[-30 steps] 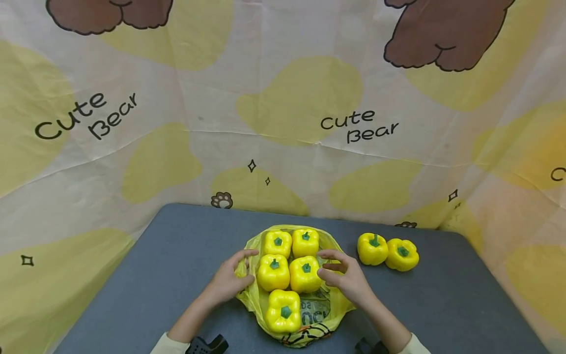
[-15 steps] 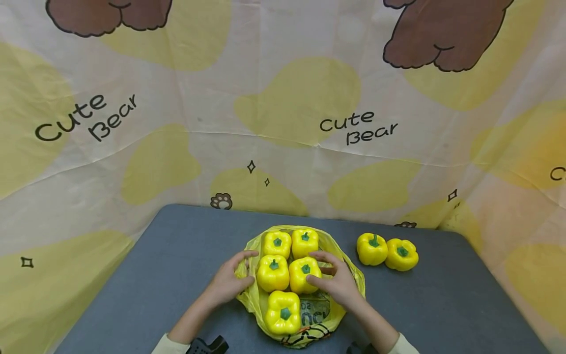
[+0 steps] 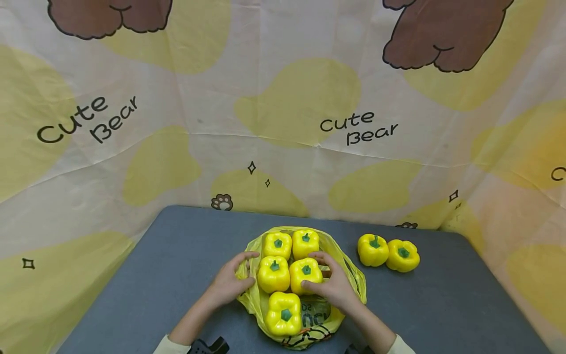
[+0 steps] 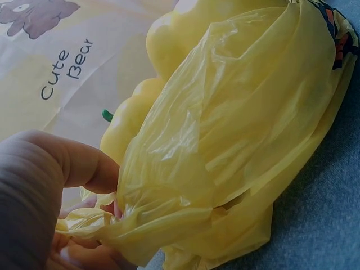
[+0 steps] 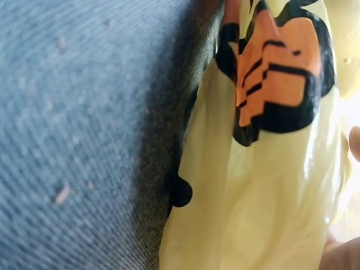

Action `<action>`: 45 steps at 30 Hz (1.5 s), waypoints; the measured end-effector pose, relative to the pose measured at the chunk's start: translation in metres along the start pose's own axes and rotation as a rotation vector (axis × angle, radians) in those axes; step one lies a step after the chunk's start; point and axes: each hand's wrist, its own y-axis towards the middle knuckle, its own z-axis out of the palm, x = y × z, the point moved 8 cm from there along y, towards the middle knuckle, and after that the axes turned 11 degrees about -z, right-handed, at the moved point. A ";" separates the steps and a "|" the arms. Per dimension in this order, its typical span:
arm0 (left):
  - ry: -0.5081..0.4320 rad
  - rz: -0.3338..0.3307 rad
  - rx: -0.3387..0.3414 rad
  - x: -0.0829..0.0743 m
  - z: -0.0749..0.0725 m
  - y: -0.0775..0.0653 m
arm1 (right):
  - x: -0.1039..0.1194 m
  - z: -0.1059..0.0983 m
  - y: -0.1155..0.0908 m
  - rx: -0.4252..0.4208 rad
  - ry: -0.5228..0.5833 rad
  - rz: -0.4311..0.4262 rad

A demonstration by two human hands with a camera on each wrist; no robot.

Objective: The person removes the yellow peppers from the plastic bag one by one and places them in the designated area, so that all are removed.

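Note:
A thin yellow plastic bag (image 3: 318, 314) lies spread wide in the head view, with several yellow bell peppers (image 3: 283, 312) inside it, green stems up. My left hand (image 3: 232, 280) holds the bag's left rim. In the left wrist view, bag film (image 4: 169, 169) runs between the thumb and the curled fingers. Reaching in over the right rim, my right hand (image 3: 338, 285) grips the middle right bell pepper (image 3: 304, 284), thumb in front and fingers behind. The right wrist view shows mostly the bag's printed outside (image 5: 253, 185), and most of that hand is out of frame.
Two more yellow bell peppers (image 3: 372, 250) sit side by side to the right of the bag on the blue-grey table (image 3: 442, 295). A printed "Cute Bear" cloth (image 3: 292, 98) hangs behind the table's far edge.
My right hand has moved left from the bag's right side and closed round the middle right pepper. The bag's right rim now shows beyond the hand. The left hand stays put.

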 end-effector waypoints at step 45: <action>0.007 0.010 0.003 0.000 0.000 0.001 | 0.031 -0.031 -0.006 0.058 -0.145 -0.165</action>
